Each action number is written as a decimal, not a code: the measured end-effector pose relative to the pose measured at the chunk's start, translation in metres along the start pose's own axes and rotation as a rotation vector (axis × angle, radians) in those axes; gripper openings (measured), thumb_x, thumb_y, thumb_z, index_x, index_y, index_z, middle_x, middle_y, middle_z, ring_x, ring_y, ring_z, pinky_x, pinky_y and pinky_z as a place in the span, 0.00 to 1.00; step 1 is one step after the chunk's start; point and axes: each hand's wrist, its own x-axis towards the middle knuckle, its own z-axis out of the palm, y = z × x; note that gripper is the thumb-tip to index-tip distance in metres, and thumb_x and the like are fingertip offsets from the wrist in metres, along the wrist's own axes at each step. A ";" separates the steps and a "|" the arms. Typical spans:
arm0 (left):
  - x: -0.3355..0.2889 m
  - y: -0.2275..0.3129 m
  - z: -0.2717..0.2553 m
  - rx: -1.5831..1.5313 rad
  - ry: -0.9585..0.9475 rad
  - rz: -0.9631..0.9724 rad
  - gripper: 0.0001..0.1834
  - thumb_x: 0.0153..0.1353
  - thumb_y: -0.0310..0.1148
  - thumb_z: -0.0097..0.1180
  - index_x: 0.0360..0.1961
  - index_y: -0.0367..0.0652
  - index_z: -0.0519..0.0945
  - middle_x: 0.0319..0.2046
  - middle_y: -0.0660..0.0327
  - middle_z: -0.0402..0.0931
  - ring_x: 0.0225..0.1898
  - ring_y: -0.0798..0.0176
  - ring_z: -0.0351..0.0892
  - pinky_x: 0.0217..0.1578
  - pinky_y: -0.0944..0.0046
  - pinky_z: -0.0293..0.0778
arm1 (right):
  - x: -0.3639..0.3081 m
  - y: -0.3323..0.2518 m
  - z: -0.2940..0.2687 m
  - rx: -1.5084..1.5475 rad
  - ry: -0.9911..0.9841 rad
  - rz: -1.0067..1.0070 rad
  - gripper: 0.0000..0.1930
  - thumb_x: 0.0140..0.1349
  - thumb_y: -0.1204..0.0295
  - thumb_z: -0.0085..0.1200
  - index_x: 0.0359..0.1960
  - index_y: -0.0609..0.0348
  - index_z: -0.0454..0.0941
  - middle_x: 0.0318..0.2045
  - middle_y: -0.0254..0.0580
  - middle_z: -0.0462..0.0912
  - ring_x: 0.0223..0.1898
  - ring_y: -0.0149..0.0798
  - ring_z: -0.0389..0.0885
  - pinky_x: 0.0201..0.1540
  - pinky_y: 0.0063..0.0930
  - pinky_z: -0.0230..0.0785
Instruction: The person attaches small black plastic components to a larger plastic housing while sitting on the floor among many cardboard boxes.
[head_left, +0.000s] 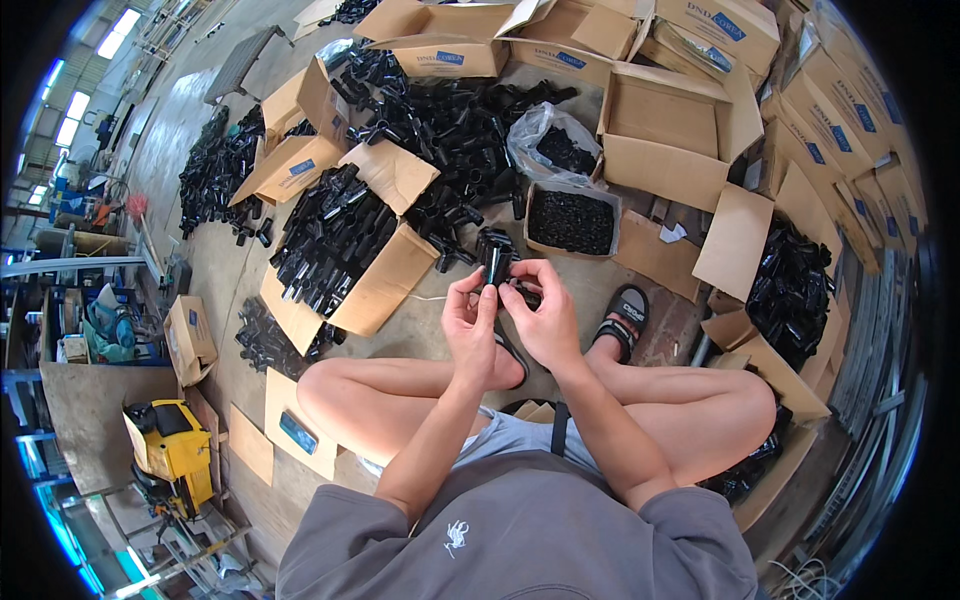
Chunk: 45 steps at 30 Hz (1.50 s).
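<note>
Both hands meet in front of me above my feet, fingers closed around one glossy black tubular part (495, 262). My left hand (468, 322) pinches its lower end with thumb and fingertips. From the other side, my right hand (546, 312) grips the same area; a small dark piece (528, 296) shows by its fingers, its kind unclear. Just beyond is an open carton (392, 285) packed with similar black tubes (335, 235). A small box (572, 222) full of little black pieces stands past my right hand.
A loose heap of black tubes (470, 125) spreads over the floor ahead. Near it lies a clear plastic bag (540, 130) of small black pieces. Open cartons (665, 120) stand far right, another with black parts (790, 290) at right. A phone (298, 432) lies on cardboard at left.
</note>
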 end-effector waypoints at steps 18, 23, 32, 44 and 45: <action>0.044 0.024 -0.035 0.058 -0.176 -0.306 0.18 0.70 0.32 0.63 0.58 0.39 0.77 0.46 0.66 0.81 0.43 0.76 0.79 0.38 0.74 0.75 | 0.006 -0.006 -0.024 -0.133 -0.254 0.243 0.19 0.62 0.62 0.67 0.48 0.65 0.85 0.38 0.53 0.89 0.39 0.42 0.89 0.44 0.33 0.78; 0.060 0.034 -0.065 -0.036 -0.415 -0.622 0.21 0.66 0.33 0.67 0.58 0.37 0.80 0.50 0.59 0.84 0.50 0.66 0.84 0.52 0.64 0.81 | 0.011 -0.019 -0.025 -0.197 -0.415 0.252 0.18 0.62 0.62 0.66 0.47 0.64 0.85 0.40 0.55 0.88 0.41 0.48 0.89 0.45 0.35 0.77; 0.069 0.024 -0.085 -0.205 -0.370 -0.739 0.19 0.64 0.24 0.66 0.55 0.35 0.79 0.52 0.54 0.84 0.49 0.63 0.86 0.53 0.64 0.82 | 0.028 0.000 -0.012 -0.188 -0.528 0.193 0.17 0.62 0.65 0.65 0.48 0.64 0.85 0.43 0.55 0.88 0.43 0.51 0.87 0.49 0.38 0.76; 0.103 0.003 -0.082 -0.032 -0.291 -0.707 0.18 0.63 0.26 0.68 0.53 0.39 0.80 0.49 0.58 0.86 0.45 0.71 0.84 0.43 0.70 0.77 | 0.070 0.035 0.004 -0.323 -0.566 0.201 0.18 0.64 0.67 0.67 0.51 0.64 0.83 0.40 0.44 0.88 0.33 0.30 0.83 0.37 0.27 0.74; 0.106 0.001 -0.083 0.033 -0.284 -0.707 0.17 0.63 0.25 0.68 0.52 0.38 0.80 0.49 0.58 0.86 0.47 0.70 0.84 0.51 0.67 0.80 | 0.072 0.042 0.006 -0.326 -0.557 0.145 0.20 0.61 0.65 0.68 0.51 0.63 0.83 0.38 0.46 0.87 0.32 0.33 0.82 0.37 0.30 0.73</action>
